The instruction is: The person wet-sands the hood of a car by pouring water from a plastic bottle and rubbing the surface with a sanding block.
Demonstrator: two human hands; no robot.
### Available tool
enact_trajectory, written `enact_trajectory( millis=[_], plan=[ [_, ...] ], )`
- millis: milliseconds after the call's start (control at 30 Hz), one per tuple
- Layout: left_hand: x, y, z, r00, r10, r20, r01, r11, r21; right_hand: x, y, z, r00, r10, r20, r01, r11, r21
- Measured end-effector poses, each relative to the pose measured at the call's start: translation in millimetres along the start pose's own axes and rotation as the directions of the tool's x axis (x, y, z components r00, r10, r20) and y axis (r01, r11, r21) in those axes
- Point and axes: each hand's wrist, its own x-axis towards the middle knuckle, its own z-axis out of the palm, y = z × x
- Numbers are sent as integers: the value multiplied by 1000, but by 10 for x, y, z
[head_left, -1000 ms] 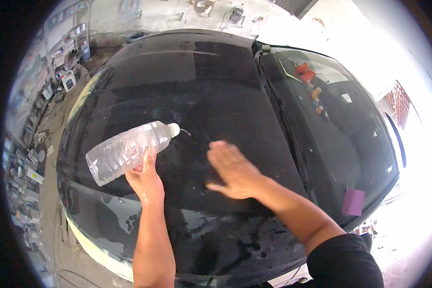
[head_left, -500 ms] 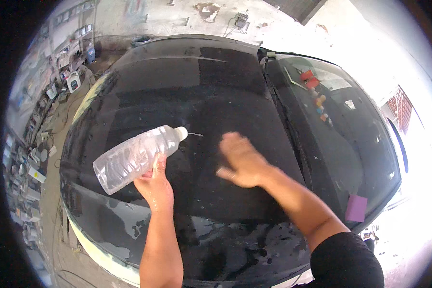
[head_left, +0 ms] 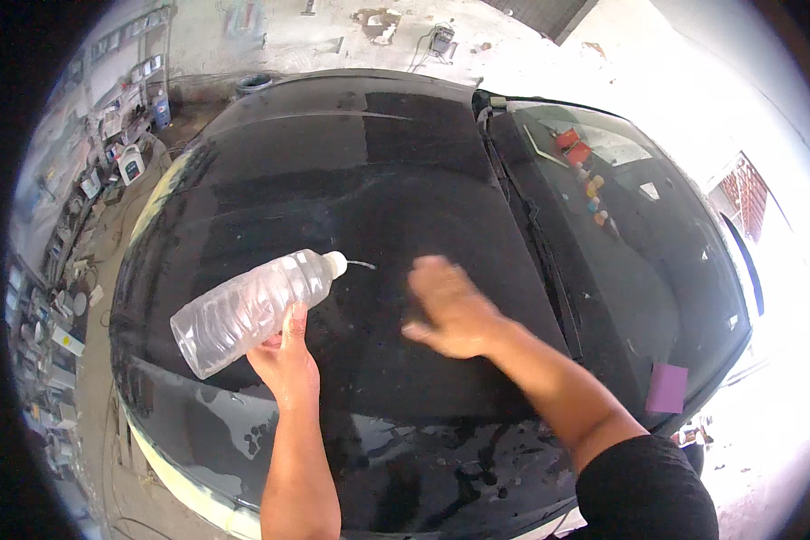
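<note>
My left hand grips a clear plastic bottle with a white cap, tilted with its neck to the right. A thin stream of liquid comes out of the cap. Below it spreads the black hood of a car, with wet patches on the near side. Over the middle of the hood, to the right of the stream, is my right hand. Its fingers are stretched out, the thumb stands apart, and motion blurs it. Whether its palm touches the hood I cannot tell.
A purple rectangular sheet lies at the near lower corner of the windshield. Shelves and floor clutter, with a white jug, line the left side. Beyond the car stands a pale wall with peeled patches.
The bottle and my left hand have shifted slightly down and left in the picture, with the stream still running. My right hand stays over nearly the same part of the hood, blurred in both frames.
</note>
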Motion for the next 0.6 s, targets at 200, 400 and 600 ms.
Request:
enact_trajectory(
  millis=[200,400,600],
  plan=[
    [-168,-179,177,988,-85,131,80,996,44,787,1097,-140,870,478,-121,-486,872,-53],
    [-109,-146,-114,974,-75,215,60,995,77,-31,-157,154,999,-27,26,29,998,-59],
    [-249,-236,98,925,-191,329,214,976,-34,-274,1612,-34,791,607,-75,-609,793,-3]
  ],
)
